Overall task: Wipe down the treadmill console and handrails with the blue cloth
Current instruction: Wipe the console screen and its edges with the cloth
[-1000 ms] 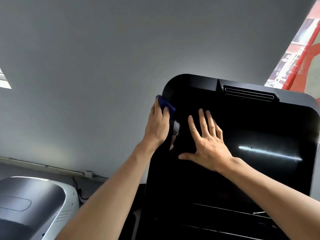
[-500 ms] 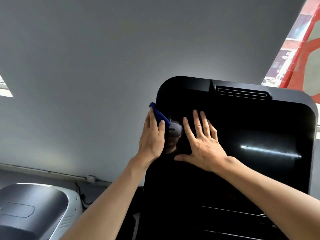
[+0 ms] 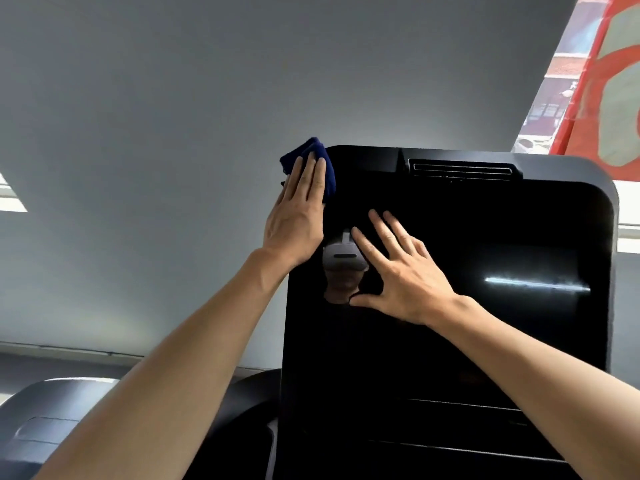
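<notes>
Wall of plain grey (image 3: 173, 133) fills the background behind everything; glossy black rectangular treadmill console (image 3: 502, 341) with rounded corners stands upright in front of it, a slotted vent (image 3: 460, 169) along its top edge and a bright streak of reflected light (image 3: 536, 284) on the screen; right hand (image 3: 405, 271) lies flat on the screen, fingers spread and straight, holding nothing; left hand (image 3: 298, 216) presses with straight fingers on the dark blue bunched cloth (image 3: 323, 168) at the console's upper left corner; the cloth wraps over that edge, partly covered by the fingers.
</notes>
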Motion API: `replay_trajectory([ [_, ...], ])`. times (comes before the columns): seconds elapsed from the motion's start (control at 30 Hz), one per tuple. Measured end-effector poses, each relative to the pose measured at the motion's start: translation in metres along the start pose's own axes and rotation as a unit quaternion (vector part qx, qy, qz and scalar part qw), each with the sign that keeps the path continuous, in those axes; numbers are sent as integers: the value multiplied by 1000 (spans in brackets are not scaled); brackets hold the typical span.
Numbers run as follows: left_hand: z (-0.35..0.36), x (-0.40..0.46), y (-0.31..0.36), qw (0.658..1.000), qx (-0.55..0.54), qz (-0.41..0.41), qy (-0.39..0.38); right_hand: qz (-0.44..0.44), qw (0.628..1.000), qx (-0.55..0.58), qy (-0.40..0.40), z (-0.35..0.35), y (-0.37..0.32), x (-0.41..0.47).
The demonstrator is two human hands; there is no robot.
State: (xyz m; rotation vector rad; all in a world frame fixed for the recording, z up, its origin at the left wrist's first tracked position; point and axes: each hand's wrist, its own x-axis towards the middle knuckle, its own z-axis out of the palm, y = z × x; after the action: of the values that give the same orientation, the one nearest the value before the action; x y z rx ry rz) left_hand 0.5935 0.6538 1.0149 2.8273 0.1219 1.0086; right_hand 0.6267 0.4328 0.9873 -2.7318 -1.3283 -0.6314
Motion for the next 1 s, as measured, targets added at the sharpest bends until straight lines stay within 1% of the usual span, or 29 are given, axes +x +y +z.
replay_trajectory([
  [0.03, 0, -8, 3, 1000, -2, -7, -5, 5, 1000, 1, 28, -1, 10, -3],
  [0.1, 0, -23, 10, 1000, 2, -18, -11, 72, 994, 8, 81, -1, 27, -9],
  [0.17, 1, -27, 13, 1000, 12, -10, -11, 127, 989, 8, 82, 2, 35, -13],
  [0.27, -3, -6, 7, 998, 48, 27, -8, 117, 990, 7, 73, 12, 36, -11],
  [0.37, -12, 40, 12, 993, 79, 77, -38, 115, 991, 7, 71, 12, 35, -10],
  [0.43, -12, 65, 32, 984, 104, 130, -59, 124, 990, 10, 70, 12, 34, -11],
  [0.5, -6, 73, 56, 977, 120, 161, -69, 126, 990, 9, 60, 10, 31, -11],
  [0.63, 1, 61, 75, 980, 133, 145, -38, 126, 991, -2, 40, 4, 30, -12],
  [0.73, -2, 50, 61, 979, 130, 155, -13, 124, 991, 5, 40, 2, 34, -15],
  [0.8, -5, 35, 43, 981, 132, 140, 11, 122, 991, 11, 43, 3, 36, -16],
  [0.83, -6, 26, 32, 984, 129, 118, 21, 121, 991, 12, 49, 5, 36, -16],
  [0.9, -6, 3, 12, 994, 84, 55, 35, 117, 991, 12, 55, 8, 36, -16],
  [1.0, 8, -34, 9, 997, 23, -17, 69, 115, 991, 17, 58, 11, 38, -15],
])
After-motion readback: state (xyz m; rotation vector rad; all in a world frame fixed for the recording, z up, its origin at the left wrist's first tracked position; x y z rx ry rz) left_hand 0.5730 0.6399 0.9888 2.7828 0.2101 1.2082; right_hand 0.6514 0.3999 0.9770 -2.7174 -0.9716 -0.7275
